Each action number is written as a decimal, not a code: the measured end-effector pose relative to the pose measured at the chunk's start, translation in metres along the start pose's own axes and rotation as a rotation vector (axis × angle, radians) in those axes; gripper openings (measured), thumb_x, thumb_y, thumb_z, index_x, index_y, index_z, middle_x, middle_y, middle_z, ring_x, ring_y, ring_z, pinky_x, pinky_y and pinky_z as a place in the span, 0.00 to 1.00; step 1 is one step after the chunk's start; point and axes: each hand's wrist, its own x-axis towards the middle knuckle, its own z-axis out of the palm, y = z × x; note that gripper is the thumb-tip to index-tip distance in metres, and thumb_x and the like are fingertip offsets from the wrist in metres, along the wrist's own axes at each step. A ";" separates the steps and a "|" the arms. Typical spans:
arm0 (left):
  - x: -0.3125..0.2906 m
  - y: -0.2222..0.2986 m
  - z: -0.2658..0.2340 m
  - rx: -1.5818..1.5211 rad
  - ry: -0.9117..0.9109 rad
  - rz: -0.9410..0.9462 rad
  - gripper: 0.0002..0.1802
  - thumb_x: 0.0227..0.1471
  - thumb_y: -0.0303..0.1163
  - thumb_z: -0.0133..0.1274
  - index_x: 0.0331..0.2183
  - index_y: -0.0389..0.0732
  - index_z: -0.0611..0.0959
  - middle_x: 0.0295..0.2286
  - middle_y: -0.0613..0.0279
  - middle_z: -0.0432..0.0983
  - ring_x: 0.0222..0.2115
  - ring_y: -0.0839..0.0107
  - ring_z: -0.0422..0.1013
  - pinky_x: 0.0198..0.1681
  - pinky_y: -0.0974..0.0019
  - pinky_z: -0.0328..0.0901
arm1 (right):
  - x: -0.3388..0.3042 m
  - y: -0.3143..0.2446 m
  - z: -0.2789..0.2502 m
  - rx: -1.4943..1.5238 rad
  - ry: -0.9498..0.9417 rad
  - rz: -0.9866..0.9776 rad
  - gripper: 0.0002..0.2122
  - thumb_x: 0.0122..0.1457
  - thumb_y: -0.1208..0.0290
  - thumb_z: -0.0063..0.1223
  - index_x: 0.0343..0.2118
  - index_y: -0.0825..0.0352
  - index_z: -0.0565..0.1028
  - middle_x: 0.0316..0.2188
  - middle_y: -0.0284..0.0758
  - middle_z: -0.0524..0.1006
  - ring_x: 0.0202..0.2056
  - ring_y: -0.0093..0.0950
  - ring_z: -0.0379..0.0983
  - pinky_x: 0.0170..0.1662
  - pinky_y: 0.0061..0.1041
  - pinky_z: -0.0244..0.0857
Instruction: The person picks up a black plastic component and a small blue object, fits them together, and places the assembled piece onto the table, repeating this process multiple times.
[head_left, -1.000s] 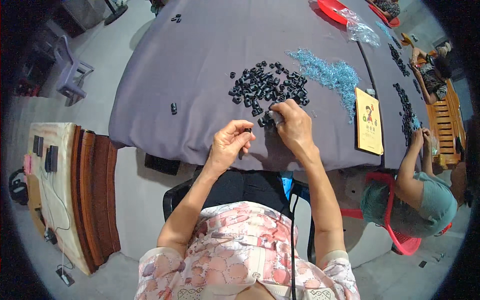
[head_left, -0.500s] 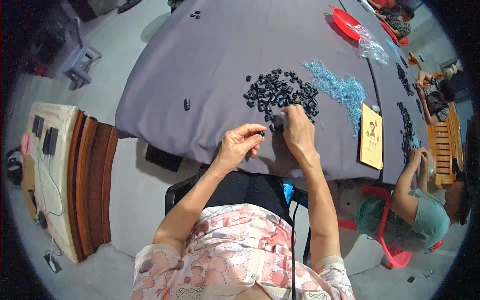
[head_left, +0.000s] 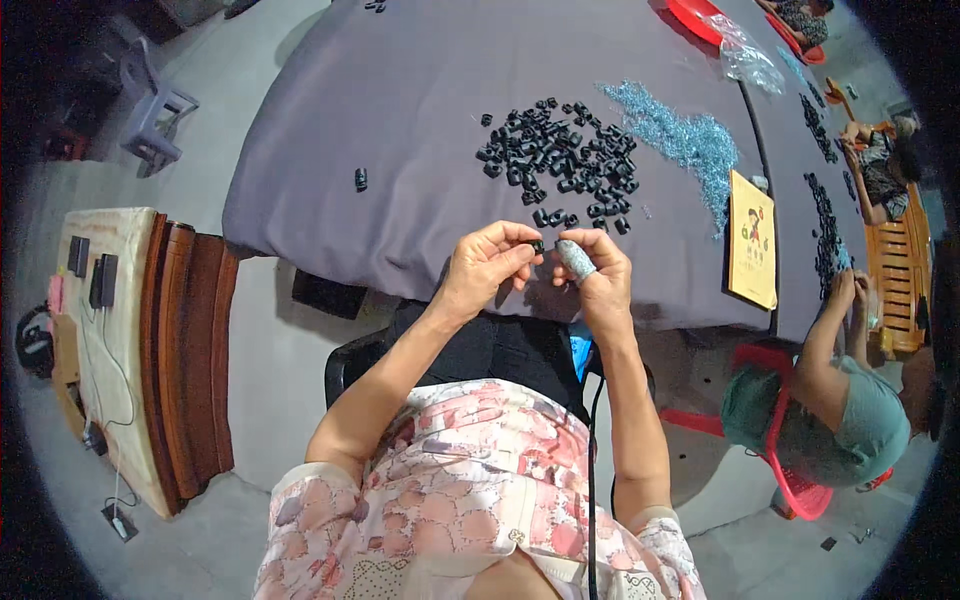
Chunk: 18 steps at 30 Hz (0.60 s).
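In front of my body, over the near edge of the cloth-covered table, both hands are raised close together. My left hand [head_left: 490,268] pinches a small black plastic piece [head_left: 537,246] between thumb and fingertips. My right hand [head_left: 597,275] faces it, its fingers closed in a pinch; what they hold, if anything, is too small to make out. A grey wrap [head_left: 576,260] covers a digit of that hand. Just beyond lies a loose pile of black plastic pieces [head_left: 560,150]. To its right spreads a heap of thin, shiny bluish bits [head_left: 680,135].
A yellow booklet [head_left: 752,240] lies at the right of the grey tablecloth [head_left: 400,130]. Farther off are a red basin [head_left: 693,20] and a clear plastic bag [head_left: 750,62]. One black piece [head_left: 361,180] sits apart at left. Another person [head_left: 850,390] works at right on a red chair [head_left: 780,480].
My right hand has come back from the pile toward my left hand, which stays pinched on its black piece. The view has shifted slightly, and the table sits higher in it.
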 end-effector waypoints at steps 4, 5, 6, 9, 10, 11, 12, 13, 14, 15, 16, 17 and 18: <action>-0.001 -0.001 0.003 0.028 0.003 -0.012 0.09 0.53 0.26 0.49 0.37 0.35 0.76 0.26 0.64 0.75 0.21 0.84 0.68 0.24 0.81 0.65 | -0.001 0.002 -0.001 0.116 -0.089 0.034 0.05 0.55 0.80 0.49 0.34 0.69 0.74 0.25 0.32 0.76 0.24 0.18 0.71 0.28 0.16 0.68; -0.001 -0.002 0.002 0.030 0.003 -0.015 0.09 0.53 0.26 0.49 0.37 0.35 0.76 0.26 0.64 0.75 0.21 0.84 0.68 0.24 0.81 0.65 | -0.002 0.001 0.001 0.073 -0.082 0.039 0.05 0.55 0.80 0.49 0.34 0.70 0.74 0.25 0.32 0.76 0.25 0.18 0.71 0.28 0.17 0.68; -0.001 -0.004 0.001 0.027 -0.007 0.000 0.08 0.53 0.26 0.49 0.37 0.35 0.76 0.26 0.65 0.75 0.21 0.84 0.67 0.24 0.81 0.65 | -0.002 0.002 0.001 0.075 -0.081 0.040 0.05 0.55 0.80 0.49 0.34 0.70 0.74 0.25 0.32 0.76 0.25 0.18 0.71 0.28 0.17 0.68; -0.002 -0.005 0.001 0.032 -0.013 0.014 0.08 0.53 0.27 0.49 0.37 0.35 0.76 0.26 0.65 0.75 0.21 0.84 0.67 0.24 0.81 0.65 | -0.001 0.005 -0.001 0.075 -0.079 0.035 0.06 0.54 0.81 0.48 0.36 0.70 0.73 0.26 0.35 0.77 0.24 0.19 0.72 0.28 0.17 0.67; -0.002 -0.005 0.002 0.041 -0.010 0.012 0.08 0.53 0.27 0.49 0.36 0.35 0.76 0.26 0.66 0.75 0.22 0.84 0.67 0.24 0.81 0.65 | -0.001 0.006 -0.001 0.084 -0.083 0.039 0.07 0.54 0.81 0.49 0.36 0.70 0.73 0.26 0.35 0.77 0.24 0.19 0.71 0.28 0.17 0.67; -0.002 -0.004 0.002 0.040 -0.007 0.013 0.08 0.53 0.27 0.49 0.36 0.35 0.76 0.26 0.66 0.75 0.22 0.84 0.67 0.24 0.81 0.65 | -0.001 0.007 -0.002 0.092 -0.089 0.044 0.07 0.54 0.81 0.49 0.36 0.70 0.73 0.26 0.35 0.77 0.24 0.19 0.71 0.28 0.16 0.67; -0.002 -0.004 0.003 0.059 -0.008 0.012 0.08 0.53 0.27 0.49 0.36 0.35 0.76 0.26 0.66 0.75 0.22 0.85 0.67 0.24 0.81 0.65 | -0.001 0.006 -0.002 0.090 -0.092 0.046 0.07 0.54 0.81 0.49 0.36 0.70 0.73 0.26 0.35 0.77 0.24 0.19 0.71 0.28 0.16 0.67; -0.003 -0.003 0.004 0.079 -0.008 0.011 0.08 0.53 0.27 0.49 0.36 0.35 0.76 0.26 0.66 0.74 0.22 0.85 0.67 0.24 0.81 0.65 | -0.001 0.004 -0.001 0.092 -0.089 0.047 0.07 0.54 0.81 0.49 0.36 0.70 0.74 0.26 0.35 0.76 0.24 0.19 0.71 0.28 0.16 0.67; -0.003 -0.004 0.004 0.076 -0.004 0.012 0.08 0.53 0.27 0.49 0.36 0.35 0.76 0.26 0.66 0.74 0.22 0.85 0.67 0.24 0.81 0.65 | -0.001 0.003 -0.001 0.095 -0.086 0.049 0.07 0.54 0.81 0.49 0.36 0.70 0.74 0.26 0.35 0.76 0.24 0.19 0.71 0.28 0.16 0.66; -0.003 -0.005 0.003 0.071 -0.008 0.019 0.08 0.53 0.27 0.49 0.36 0.35 0.76 0.26 0.66 0.74 0.22 0.85 0.67 0.24 0.80 0.65 | -0.001 0.003 -0.001 0.093 -0.090 0.051 0.07 0.54 0.81 0.49 0.36 0.70 0.74 0.26 0.35 0.76 0.24 0.19 0.71 0.28 0.16 0.66; -0.003 -0.006 0.003 0.065 -0.013 0.026 0.08 0.53 0.27 0.49 0.36 0.35 0.76 0.26 0.67 0.74 0.22 0.85 0.67 0.24 0.80 0.65 | -0.001 0.004 -0.002 0.100 -0.098 0.062 0.06 0.54 0.81 0.48 0.36 0.70 0.74 0.26 0.34 0.76 0.24 0.18 0.71 0.28 0.15 0.67; -0.003 -0.006 0.002 0.063 -0.008 0.029 0.08 0.53 0.27 0.49 0.36 0.35 0.76 0.26 0.67 0.74 0.22 0.85 0.67 0.24 0.80 0.65 | 0.000 0.004 -0.002 0.106 -0.107 0.074 0.06 0.55 0.81 0.48 0.36 0.70 0.74 0.25 0.33 0.76 0.24 0.18 0.71 0.28 0.15 0.67; -0.002 -0.006 0.001 0.052 -0.015 0.023 0.08 0.53 0.26 0.49 0.37 0.36 0.76 0.26 0.66 0.74 0.22 0.84 0.67 0.24 0.80 0.65 | 0.000 0.003 -0.001 0.104 -0.112 0.075 0.06 0.55 0.81 0.48 0.36 0.70 0.74 0.25 0.33 0.76 0.24 0.18 0.71 0.28 0.15 0.67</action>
